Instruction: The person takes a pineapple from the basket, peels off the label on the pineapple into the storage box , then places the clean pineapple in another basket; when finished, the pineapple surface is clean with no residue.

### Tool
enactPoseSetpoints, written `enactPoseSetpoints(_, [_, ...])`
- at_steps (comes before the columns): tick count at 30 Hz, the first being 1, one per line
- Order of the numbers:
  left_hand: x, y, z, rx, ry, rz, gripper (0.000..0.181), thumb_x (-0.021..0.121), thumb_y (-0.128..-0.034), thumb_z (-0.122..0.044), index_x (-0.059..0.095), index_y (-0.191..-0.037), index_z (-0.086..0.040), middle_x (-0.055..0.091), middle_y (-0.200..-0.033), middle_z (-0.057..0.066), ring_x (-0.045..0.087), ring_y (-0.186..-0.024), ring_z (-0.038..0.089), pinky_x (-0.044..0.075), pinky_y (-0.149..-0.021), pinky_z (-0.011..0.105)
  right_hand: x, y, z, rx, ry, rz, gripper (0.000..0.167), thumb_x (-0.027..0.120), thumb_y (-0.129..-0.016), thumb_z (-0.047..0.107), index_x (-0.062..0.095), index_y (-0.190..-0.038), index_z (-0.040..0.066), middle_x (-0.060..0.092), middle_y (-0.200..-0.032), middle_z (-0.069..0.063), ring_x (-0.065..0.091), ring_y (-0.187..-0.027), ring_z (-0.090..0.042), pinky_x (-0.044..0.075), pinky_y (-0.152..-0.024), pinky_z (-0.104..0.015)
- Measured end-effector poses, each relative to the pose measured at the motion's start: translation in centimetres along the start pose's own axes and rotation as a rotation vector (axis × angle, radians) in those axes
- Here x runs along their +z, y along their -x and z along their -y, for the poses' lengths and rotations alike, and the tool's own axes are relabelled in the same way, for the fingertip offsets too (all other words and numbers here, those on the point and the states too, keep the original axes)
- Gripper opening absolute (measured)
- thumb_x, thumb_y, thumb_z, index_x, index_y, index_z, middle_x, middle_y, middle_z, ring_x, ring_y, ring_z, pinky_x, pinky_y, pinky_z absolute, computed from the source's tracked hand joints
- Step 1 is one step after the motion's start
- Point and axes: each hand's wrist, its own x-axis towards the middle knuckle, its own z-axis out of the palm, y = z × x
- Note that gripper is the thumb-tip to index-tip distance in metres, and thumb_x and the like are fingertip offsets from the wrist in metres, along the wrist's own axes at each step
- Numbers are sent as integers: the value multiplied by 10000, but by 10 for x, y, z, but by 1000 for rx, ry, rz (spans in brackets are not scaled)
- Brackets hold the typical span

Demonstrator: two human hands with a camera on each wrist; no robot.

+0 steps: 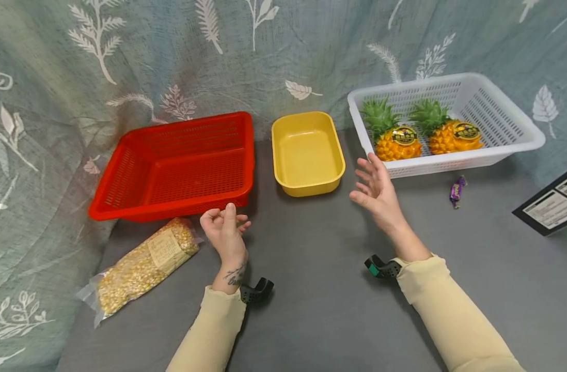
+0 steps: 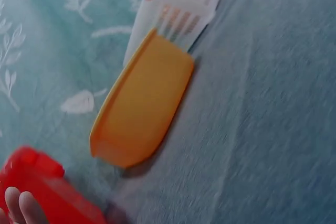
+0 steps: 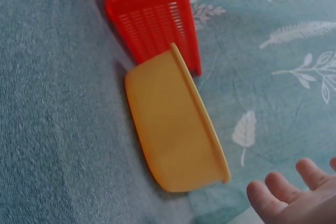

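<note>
My left hand (image 1: 225, 232) hovers near the front right corner of the red basket (image 1: 172, 209), fingers loosely curled around nothing. Beside it on the table lies a clear bag of corn kernels (image 1: 135, 276) with a pale label. My right hand (image 1: 378, 196) is held up before the white basket (image 1: 511, 147), its fingers spread and nothing in them. Two pineapples, a left one (image 1: 398, 144) and a right one (image 1: 455, 137), lie in that basket. Between the two baskets stands a yellow tub (image 1: 308, 160) with nothing in it; the right wrist view shows its side.
A purple wrapped candy (image 1: 457, 192) lies in front of the white basket. At the right edge stands a black-framed card (image 1: 553, 209) with printed panels. A leaf-patterned cloth (image 1: 311, 57) hangs behind the grey table (image 1: 316, 315).
</note>
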Motion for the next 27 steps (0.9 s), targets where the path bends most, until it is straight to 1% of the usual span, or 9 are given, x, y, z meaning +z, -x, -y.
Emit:
enactPoseSetpoints(4, [0,-10,6,-167,-24,-82,450,588,-893,-188,239,-1153,-72,453,-904,48,574,-524,99,485,-484,198,-9,9,5,-50,23,-31,1037,774,-725,373,137,-1465,22,341,-1413,-47,364,-1267,-206,300,-1041,-378])
enactPoseSetpoints(7, [-6,-19,4,-235,-3,-117,599,614,-880,-199,168,-1266,-95,450,-945,58,589,-548,101,492,-502,203,-11,16,5,-101,32,-47,982,775,-732,345,194,-1442,-5,389,-1365,-9,387,-1244,-226,366,-972,-293])
enactPoseSetpoints(9, [-16,-26,-2,-211,29,-161,615,632,-865,-162,173,-1272,-120,470,-933,68,598,-549,107,499,-502,205,-5,14,2,-132,36,-43,966,776,-727,355,225,-1427,-20,409,-1352,-31,404,-1227,-239,394,-940,-279])
enactPoseSetpoints(11, [-29,-34,-12,-159,85,-212,622,657,-841,-104,191,-1252,-130,498,-897,87,602,-539,126,506,-495,210,3,8,-1,-155,48,-39,979,776,-712,394,246,-1414,-35,411,-1354,-89,426,-1206,-228,409,-918,-283])
enactPoseSetpoints(14, [-49,-46,-29,-79,161,-286,663,710,-780,-25,217,-1207,-145,530,-828,112,595,-526,160,512,-485,222,18,-10,0,-167,71,-40,1044,771,-669,485,254,-1407,-43,384,-1361,-193,433,-1192,-264,416,-899,-312])
enactPoseSetpoints(18, [-72,-55,-46,-44,232,-361,741,746,-708,55,222,-1179,-177,510,-780,114,577,-540,197,526,-514,236,30,-38,9,-168,86,-42,1072,772,-642,529,260,-1413,-13,346,-1364,-241,403,-1184,-334,406,-884,-353])
enactPoseSetpoints(21, [-82,-57,-52,-23,279,-393,776,726,-695,115,214,-1190,-194,463,-778,112,559,-562,208,532,-546,238,29,-59,19,-171,98,-67,912,774,-729,350,271,-1415,20,358,-1364,-202,400,-1173,-330,407,-882,-355])
enactPoseSetpoints(24, [-84,-58,-52,-3,307,-401,817,709,-686,153,207,-1225,-200,433,-772,113,536,-581,217,532,-572,242,19,-77,30,-152,130,-139,786,711,-762,132,282,-1418,67,372,-1361,-146,400,-1182,-304,402,-909,-370])
enactPoseSetpoints(27, [-81,-58,-50,0,302,-407,871,719,-666,162,206,-1263,-208,442,-768,116,524,-583,220,534,-585,249,7,-91,38,-94,176,-227,778,684,-768,83,274,-1429,116,361,-1375,-118,391,-1196,-286,396,-924,-408])
